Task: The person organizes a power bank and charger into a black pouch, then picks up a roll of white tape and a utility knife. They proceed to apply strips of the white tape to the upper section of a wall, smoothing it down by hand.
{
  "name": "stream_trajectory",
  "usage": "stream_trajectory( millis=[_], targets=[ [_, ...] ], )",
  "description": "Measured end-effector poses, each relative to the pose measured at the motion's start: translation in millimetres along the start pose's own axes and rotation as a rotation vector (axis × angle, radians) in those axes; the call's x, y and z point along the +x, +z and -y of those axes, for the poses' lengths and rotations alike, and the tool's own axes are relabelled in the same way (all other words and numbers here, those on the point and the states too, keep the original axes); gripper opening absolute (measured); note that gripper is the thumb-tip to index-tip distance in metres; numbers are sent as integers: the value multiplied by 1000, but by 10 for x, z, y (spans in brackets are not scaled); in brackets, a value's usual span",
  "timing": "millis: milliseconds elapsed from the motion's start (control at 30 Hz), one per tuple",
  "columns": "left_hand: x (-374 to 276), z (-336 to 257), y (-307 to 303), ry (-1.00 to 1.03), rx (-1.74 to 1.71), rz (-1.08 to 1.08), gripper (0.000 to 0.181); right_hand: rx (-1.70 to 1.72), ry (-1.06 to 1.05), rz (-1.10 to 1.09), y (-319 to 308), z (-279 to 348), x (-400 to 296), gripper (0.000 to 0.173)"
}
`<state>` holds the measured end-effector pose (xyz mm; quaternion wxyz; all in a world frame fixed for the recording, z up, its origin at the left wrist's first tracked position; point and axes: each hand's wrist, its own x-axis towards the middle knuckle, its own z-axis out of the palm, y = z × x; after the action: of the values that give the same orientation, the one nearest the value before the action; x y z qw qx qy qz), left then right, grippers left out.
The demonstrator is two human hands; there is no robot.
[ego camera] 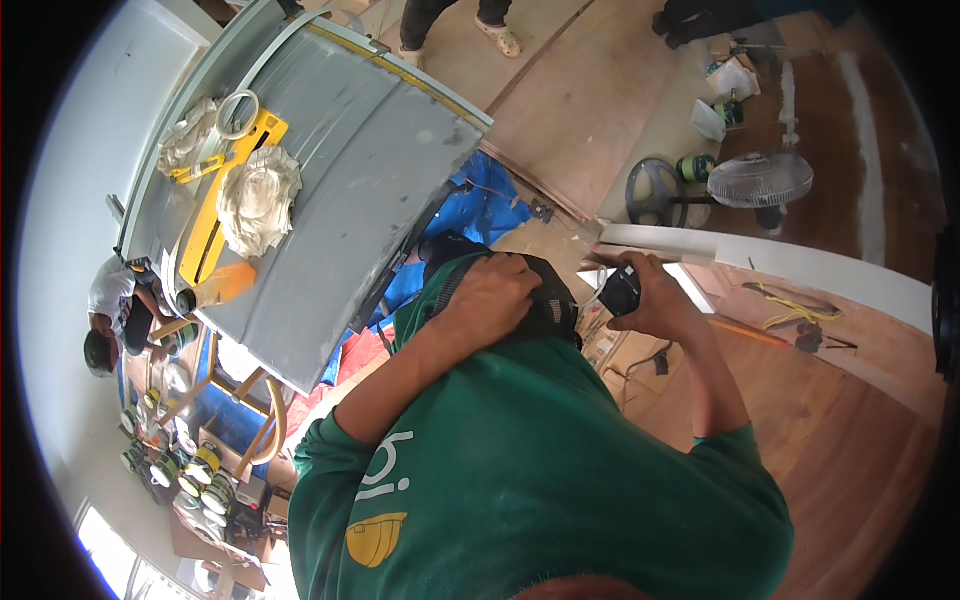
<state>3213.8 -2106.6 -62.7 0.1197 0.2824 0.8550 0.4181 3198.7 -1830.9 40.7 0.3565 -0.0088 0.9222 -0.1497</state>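
Observation:
My left hand [491, 296] lies with curled fingers on a black mesh bag or garment [553, 300] at my waist; its fingertips are hidden, so whether they grip the mesh is unclear. Away from my body on the right, my right hand [660, 300] holds a small black device [621, 291] between thumb and fingers. A pale looped cable [600, 281] is beside the device. Left of my hands stands a grey-painted surface [352, 172], bearing a yellow level-like tool [202, 244], a crumpled pale cloth or plastic [259, 199], a roll of tape [238, 115], a yellow utility knife [201, 168] and an orange-tinted bottle [225, 285].
A white panel edge [810, 270] runs along the right, near yellow cord [799, 309]. Beyond it stands a fan [760, 180]. Blue sheeting [480, 199] covers floor beside the grey surface. One person [112, 307] crouches at left; others' legs [450, 19] show at top. Several cans [199, 465] and a wooden chair [274, 424] are lower left.

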Motion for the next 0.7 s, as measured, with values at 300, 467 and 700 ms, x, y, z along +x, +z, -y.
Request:
stream_trajectory(
  millis=[300,467,700],
  targets=[
    [311,-174,-225,-123,-340,228,43,9,-53,-244,-274,210,-233,91],
    [299,-175,12,-39,-425,146,51,200,-282,-201,-239,140,-145,84],
    [-106,299,-117,-40,74,-35,36,303,-379,-5,-67,74,179,58]
  ],
)
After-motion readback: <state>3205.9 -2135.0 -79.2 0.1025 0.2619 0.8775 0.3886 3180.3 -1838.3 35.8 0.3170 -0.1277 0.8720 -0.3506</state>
